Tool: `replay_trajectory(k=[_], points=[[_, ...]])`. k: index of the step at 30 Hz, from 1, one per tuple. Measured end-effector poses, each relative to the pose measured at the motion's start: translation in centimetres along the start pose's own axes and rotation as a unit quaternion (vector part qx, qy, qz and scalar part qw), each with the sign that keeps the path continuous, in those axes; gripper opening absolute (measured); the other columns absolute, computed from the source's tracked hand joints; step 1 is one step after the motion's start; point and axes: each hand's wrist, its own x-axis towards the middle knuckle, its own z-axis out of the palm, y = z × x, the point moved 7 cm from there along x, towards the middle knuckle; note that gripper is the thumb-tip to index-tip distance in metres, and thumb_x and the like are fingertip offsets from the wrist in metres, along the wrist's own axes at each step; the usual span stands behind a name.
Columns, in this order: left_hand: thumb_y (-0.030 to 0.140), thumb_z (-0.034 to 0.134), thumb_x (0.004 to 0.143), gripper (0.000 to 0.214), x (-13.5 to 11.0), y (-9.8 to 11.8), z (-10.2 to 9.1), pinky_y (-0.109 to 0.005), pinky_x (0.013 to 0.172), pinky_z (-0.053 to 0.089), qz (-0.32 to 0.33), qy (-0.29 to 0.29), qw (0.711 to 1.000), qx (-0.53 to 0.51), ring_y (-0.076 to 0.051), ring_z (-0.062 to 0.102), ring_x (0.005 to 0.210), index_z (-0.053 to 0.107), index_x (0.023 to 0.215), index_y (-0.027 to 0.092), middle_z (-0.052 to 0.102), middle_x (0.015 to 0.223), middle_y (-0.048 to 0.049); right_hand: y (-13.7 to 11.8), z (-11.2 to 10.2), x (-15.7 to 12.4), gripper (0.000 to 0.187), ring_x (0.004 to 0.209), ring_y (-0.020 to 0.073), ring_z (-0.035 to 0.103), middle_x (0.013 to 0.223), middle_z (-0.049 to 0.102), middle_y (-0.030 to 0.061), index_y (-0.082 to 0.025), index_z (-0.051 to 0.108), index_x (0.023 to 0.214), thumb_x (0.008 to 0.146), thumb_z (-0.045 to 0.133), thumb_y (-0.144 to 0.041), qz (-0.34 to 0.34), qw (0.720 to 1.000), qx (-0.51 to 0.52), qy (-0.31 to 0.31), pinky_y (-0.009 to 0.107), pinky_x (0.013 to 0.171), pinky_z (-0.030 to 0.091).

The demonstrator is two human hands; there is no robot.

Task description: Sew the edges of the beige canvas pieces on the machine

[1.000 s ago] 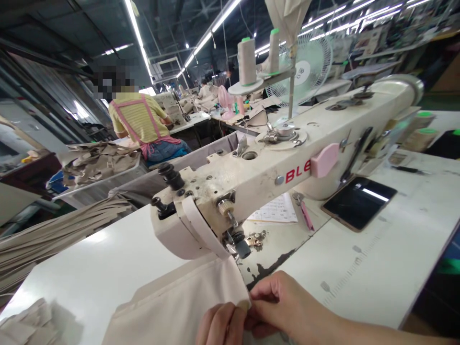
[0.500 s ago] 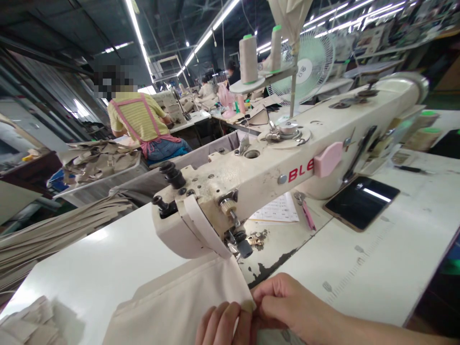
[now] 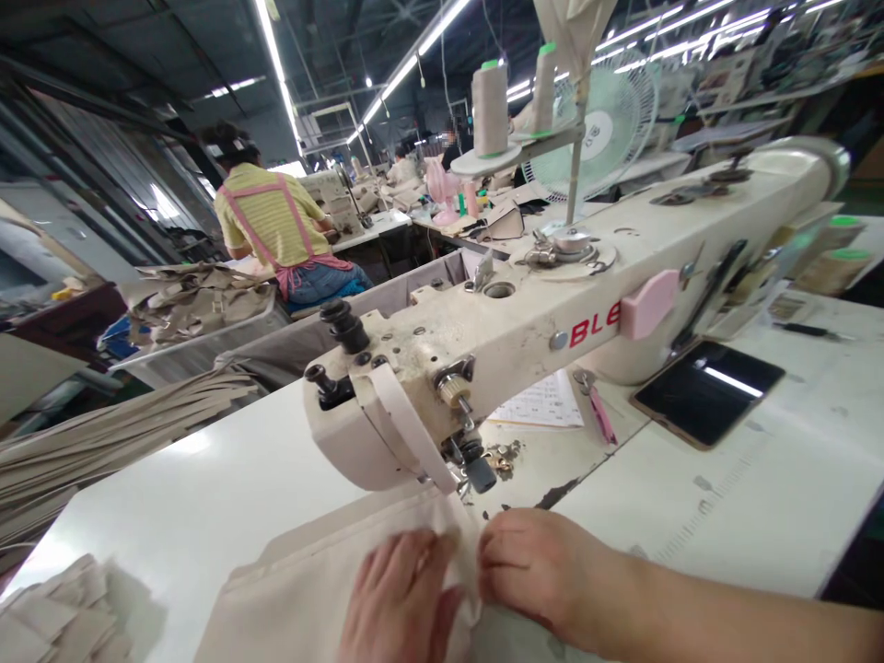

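Observation:
A beige fabric piece (image 3: 304,589) lies on the white table, its far edge reaching under the head of the sewing machine (image 3: 442,368). My left hand (image 3: 404,594) rests on top of the cloth, fingers stretched out and a little smeared by motion. At the fabric's right edge my right hand (image 3: 529,566) is closed, with the edge pinched between its fingers. Those fingertips are mostly hidden. The needle area sits just beyond both hands, behind the machine's dark knob (image 3: 480,474).
Small beige pieces (image 3: 59,612) are piled at the lower left. A tablet (image 3: 708,391), pink-handled snips (image 3: 602,414) and a paper sheet (image 3: 539,402) lie by the machine. Beyond are bins of cut cloth (image 3: 200,341), thread cones (image 3: 490,110), a fan (image 3: 598,138) and a seated person (image 3: 280,221).
My left hand has shifted leftward and up onto the cloth, its fingers straightening. My right hand has moved slightly up at the edge. The view has turned a little, shifting the background right.

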Motion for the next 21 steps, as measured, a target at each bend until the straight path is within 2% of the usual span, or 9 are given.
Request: replay_trajectory(k=[2, 4, 9, 11, 14, 17, 21], points=[[0.028, 0.042, 0.093, 0.027, 0.4, -2.0, 0.3, -0.035, 0.082, 0.052, -0.019, -0.030, 0.999, 0.016, -0.022, 0.059, 0.100, 0.058, 0.114, 0.021, 0.064, 0.111, -0.0066, 0.2, 0.7, 0.3, 0.026, 0.078, 0.0208, 0.059, 0.078, 0.067, 0.0097, -0.012, 0.064, 0.086, 0.092, 0.040, -0.007, -0.006, 0.999, -0.027, -0.033, 0.031, 0.076, 0.049], [0.022, 0.046, 0.090, 0.028, 0.7, -3.4, 0.7, -0.032, 0.088, 0.050, -0.023, -0.048, 0.999, 0.000, -0.020, 0.057, 0.104, 0.058, 0.116, 0.022, 0.063, 0.114, -0.0054, 0.2, 1.2, 0.6, 0.027, 0.074, 0.0207, 0.058, 0.076, 0.067, 0.0094, -0.011, 0.065, 0.085, 0.092, 0.039, -0.007, -0.008, 0.997, -0.059, -0.056, 0.031, 0.073, 0.050], [0.017, 0.047, 0.088, 0.031, 1.2, -4.7, 1.6, -0.033, 0.091, 0.049, -0.018, -0.049, 0.999, 0.001, -0.021, 0.055, 0.110, 0.057, 0.118, 0.020, 0.062, 0.117, -0.0056, 1.1, 0.8, 1.3, 0.025, 0.078, 0.0191, 0.061, 0.081, 0.068, 0.0087, -0.011, 0.065, 0.089, 0.096, 0.041, -0.010, 0.012, 0.998, -0.060, -0.026, 0.029, 0.078, 0.051], [0.016, 0.045, 0.088, 0.028, 1.6, -5.2, 1.7, -0.035, 0.087, 0.050, -0.038, -0.044, 0.998, 0.012, -0.023, 0.058, 0.105, 0.060, 0.111, 0.020, 0.065, 0.113, -0.0062, 1.5, 0.6, 1.6, 0.027, 0.081, 0.0182, 0.062, 0.084, 0.068, 0.0092, -0.010, 0.066, 0.091, 0.097, 0.039, -0.010, 0.015, 0.998, -0.059, -0.019, 0.026, 0.081, 0.051], [0.019, 0.044, 0.089, 0.021, 2.5, -5.8, 1.4, -0.036, 0.076, 0.053, -0.053, -0.048, 0.997, 0.017, -0.023, 0.064, 0.089, 0.065, 0.095, 0.020, 0.070, 0.096, -0.0065, 1.8, 0.3, 1.8, 0.028, 0.090, 0.0189, 0.063, 0.089, 0.069, 0.0120, -0.007, 0.066, 0.097, 0.096, 0.037, -0.009, 0.014, 0.998, -0.066, -0.001, 0.025, 0.088, 0.050], [0.022, 0.043, 0.089, 0.024, 3.4, -6.5, 0.8, -0.033, 0.067, 0.052, -0.070, -0.056, 0.996, -0.018, -0.021, 0.065, 0.073, 0.065, 0.082, 0.019, 0.071, 0.081, -0.0053, 1.7, 0.3, 1.8, 0.031, 0.102, 0.0227, 0.061, 0.100, 0.069, 0.0180, -0.001, 0.063, 0.107, 0.094, 0.036, -0.005, 0.012, 0.996, -0.087, 0.024, 0.032, 0.096, 0.047], [0.029, 0.042, 0.090, 0.028, 4.1, -8.0, 0.4, -0.032, 0.070, 0.052, -0.116, -0.031, 0.992, -0.044, -0.020, 0.065, 0.078, 0.065, 0.076, 0.019, 0.072, 0.082, -0.0042, 1.6, 0.5, 1.6, 0.037, 0.112, 0.0278, 0.055, 0.118, 0.063, 0.0219, 0.003, 0.056, 0.122, 0.091, 0.039, -0.007, 0.029, 0.989, -0.136, 0.042, 0.040, 0.101, 0.044]])
